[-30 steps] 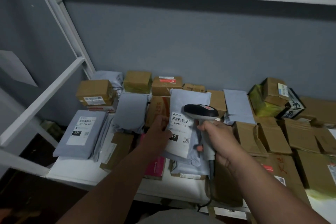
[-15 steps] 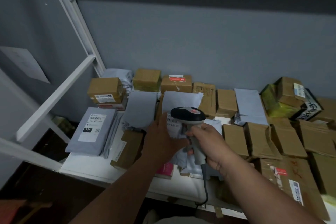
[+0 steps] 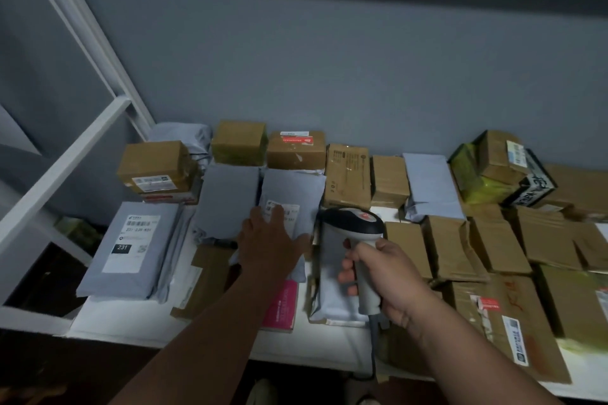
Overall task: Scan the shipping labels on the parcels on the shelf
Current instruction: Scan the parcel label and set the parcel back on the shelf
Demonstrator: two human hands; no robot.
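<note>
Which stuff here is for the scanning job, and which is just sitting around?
For the job:
- scanner, gripped by the right hand
- grey mailer bag with its label, under the left hand
- grey bag marked 231
- brown boxes such as the red-labelled one

Just there:
- white shelf frame
- grey wall

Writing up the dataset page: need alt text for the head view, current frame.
A person's left hand lies flat on a grey mailer while the right hand grips a handheld barcode scanner, over a white shelf crowded with cardboard boxes and grey mailers.
</note>
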